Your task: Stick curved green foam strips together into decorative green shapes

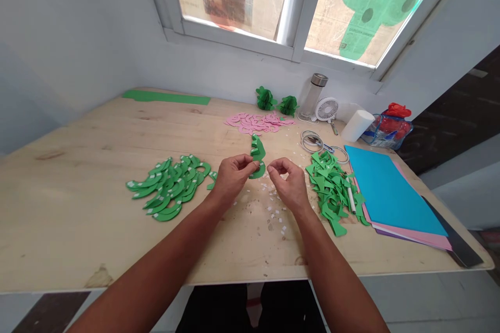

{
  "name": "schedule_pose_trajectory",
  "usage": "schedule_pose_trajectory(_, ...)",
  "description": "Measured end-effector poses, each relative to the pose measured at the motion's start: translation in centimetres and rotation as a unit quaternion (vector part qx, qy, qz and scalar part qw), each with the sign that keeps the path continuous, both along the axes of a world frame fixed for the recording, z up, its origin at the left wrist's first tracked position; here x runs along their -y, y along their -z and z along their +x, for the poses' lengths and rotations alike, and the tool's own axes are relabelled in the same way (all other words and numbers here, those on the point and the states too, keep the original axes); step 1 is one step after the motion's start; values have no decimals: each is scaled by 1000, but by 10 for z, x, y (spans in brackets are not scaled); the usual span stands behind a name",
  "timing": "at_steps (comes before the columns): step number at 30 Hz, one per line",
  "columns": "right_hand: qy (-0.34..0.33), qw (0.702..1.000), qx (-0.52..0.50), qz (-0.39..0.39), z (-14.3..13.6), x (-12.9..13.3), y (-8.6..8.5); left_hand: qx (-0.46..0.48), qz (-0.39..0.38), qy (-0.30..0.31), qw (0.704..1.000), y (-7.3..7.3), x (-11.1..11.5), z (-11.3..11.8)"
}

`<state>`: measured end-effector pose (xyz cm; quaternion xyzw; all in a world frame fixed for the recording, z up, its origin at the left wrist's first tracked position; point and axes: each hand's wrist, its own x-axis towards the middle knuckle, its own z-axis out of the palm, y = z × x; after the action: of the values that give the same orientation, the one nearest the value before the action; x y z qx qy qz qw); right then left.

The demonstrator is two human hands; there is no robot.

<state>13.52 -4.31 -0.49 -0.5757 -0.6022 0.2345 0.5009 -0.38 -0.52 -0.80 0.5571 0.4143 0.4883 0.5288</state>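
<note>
My left hand (pixel 234 176) pinches a curved green paper cutout (pixel 258 156) over the middle of the table. Just right of the cutout, my right hand (pixel 288 181) has its thumb and fingertips pressed together; whatever may be between them is too small to make out. A pile of curved green cutouts (pixel 177 187) with small white squares on their ends lies left of my left hand. Tiny white paper bits (pixel 278 208) are scattered under and between my hands. Beyond my right hand sits a heap of green paper scraps (pixel 330 187) with a white pen (pixel 351 199) on it.
Pink cutouts (pixel 255 122) and two folded green paper shapes (pixel 266 98) lie at the back, near a bottle (pixel 312 96) and a small fan (pixel 327 109). Tape rolls (pixel 311 141), a white roll (pixel 358 126) and blue sheets (pixel 390 187) are on the right. A green strip (pixel 167 97) lies back left.
</note>
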Motion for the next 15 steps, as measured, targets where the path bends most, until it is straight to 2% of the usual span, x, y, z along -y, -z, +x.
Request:
schedule_pose_trajectory(4,-31,999,27,-17,-1,-1,5,-8,23,10,1000,1,0,1)
schedule_pose_trajectory(9,-29,998,38,-35,-1,-2,9,-11,16,38,999,-1,1,1)
schedule_pose_trajectory(15,-19,998,37,-36,-2,-1,7,-17,15,44,999,1,1,0)
